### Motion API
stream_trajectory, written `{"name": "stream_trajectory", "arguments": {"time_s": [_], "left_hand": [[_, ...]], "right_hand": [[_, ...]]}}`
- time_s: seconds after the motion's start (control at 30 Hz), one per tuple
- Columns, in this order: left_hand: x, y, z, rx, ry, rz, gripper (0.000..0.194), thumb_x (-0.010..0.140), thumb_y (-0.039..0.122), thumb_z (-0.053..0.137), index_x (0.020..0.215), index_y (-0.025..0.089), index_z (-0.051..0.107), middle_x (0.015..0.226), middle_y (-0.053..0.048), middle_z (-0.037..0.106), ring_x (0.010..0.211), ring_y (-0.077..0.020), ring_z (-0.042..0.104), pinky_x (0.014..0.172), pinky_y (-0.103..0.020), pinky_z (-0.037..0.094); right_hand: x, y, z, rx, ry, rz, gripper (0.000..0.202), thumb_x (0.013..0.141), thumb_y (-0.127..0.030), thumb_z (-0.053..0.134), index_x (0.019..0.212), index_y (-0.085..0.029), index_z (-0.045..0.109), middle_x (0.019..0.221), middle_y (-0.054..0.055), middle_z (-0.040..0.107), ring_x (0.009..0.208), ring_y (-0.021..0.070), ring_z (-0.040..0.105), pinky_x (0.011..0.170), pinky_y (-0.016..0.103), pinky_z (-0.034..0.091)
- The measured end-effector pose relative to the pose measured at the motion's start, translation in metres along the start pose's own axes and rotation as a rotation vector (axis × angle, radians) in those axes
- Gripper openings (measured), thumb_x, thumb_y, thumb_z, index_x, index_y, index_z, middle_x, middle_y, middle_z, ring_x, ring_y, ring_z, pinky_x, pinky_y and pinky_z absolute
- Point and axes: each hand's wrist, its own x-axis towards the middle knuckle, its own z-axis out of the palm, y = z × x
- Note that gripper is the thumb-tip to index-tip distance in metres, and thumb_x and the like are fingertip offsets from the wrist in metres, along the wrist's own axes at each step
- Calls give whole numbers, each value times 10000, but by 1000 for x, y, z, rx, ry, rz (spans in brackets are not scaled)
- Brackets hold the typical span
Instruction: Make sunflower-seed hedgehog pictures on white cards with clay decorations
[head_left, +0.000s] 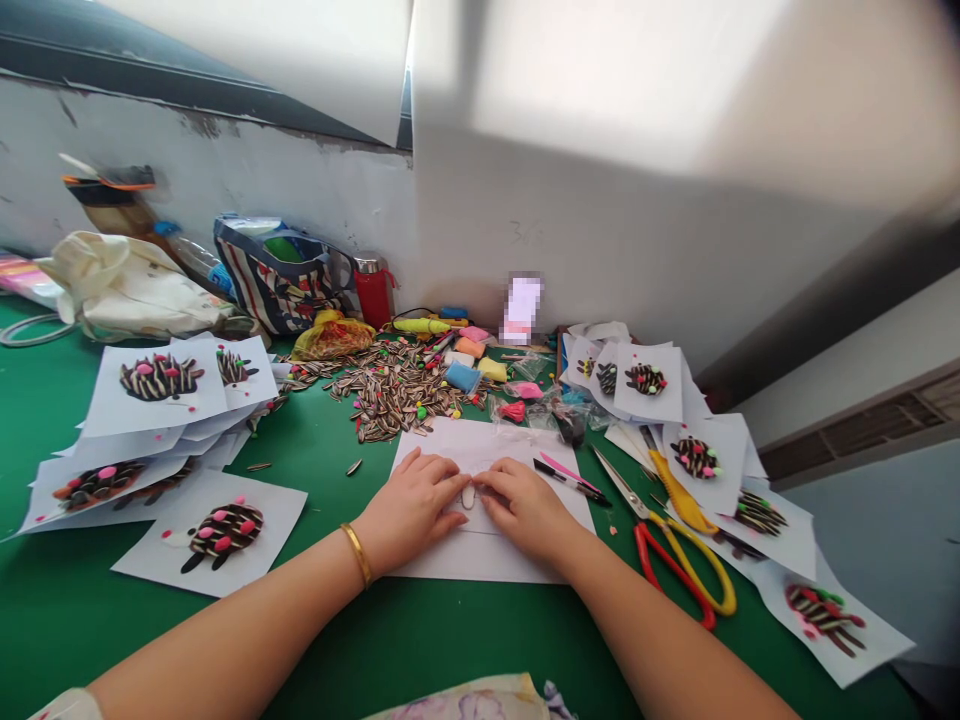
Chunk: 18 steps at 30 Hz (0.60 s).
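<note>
A white sheet of paper (517, 566) lies before me on the green table. My left hand (416, 497) rests on its left half, fingers stretched toward the middle and thumb apart below them. From the other side my right hand (525, 510) reaches in, its fingers loosely bent and apart. Between the fingertips sits a small pale oval piece (469, 496) on the paper; its exact kind is too small to tell. Both index fingers come close to its upper end, and whether they touch it is unclear. A black pen (570, 480) and a pink pen (568, 466) lie right of my right hand.
Sunflower seeds (397, 385) and coloured clay packets (463, 377) spread behind the paper. Scissors (667, 530) and a yellow utility knife (677, 487) lie right. Cards with seed hedgehogs (225, 535) are stacked on both sides. A red bottle (373, 290) and bag (277, 275) stand against the wall.
</note>
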Motion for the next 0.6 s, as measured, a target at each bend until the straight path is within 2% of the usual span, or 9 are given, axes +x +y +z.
{"name": "stream_trajectory", "arguments": {"time_s": [0.13,0.37,0.47,0.6], "left_hand": [[-1,0,0,35,-14,11,483,841,388,679,1296,274,564,1241,-89,583,1186,-292,512,1116,-568,273],[-1,0,2,16,-6,-6,488,842,381,679,1298,263,550,1236,-86,598,1175,-285,524,1119,-552,275],[0,-1,3,-17,6,-16,420,868,370,650,1256,230,576,1219,-87,618,1178,-268,538,1129,-548,268],[1,-4,2,-23,-15,-13,316,881,367,633,1171,242,633,1200,-73,634,1168,-263,549,1126,-568,260]], "right_hand": [[0,-2,-1,13,12,9,189,887,-148,558,1043,-188,657,1011,69,631,946,191,587,875,345,492],[0,-1,-1,4,3,12,215,887,-155,570,1081,-202,649,1040,75,634,976,204,586,893,363,488],[0,0,-1,2,-5,7,223,888,-154,570,1090,-202,651,1043,77,641,982,203,590,898,360,487],[0,-1,-2,-4,-15,18,239,883,-152,575,1104,-195,655,1050,81,643,987,205,594,906,359,487]]}}
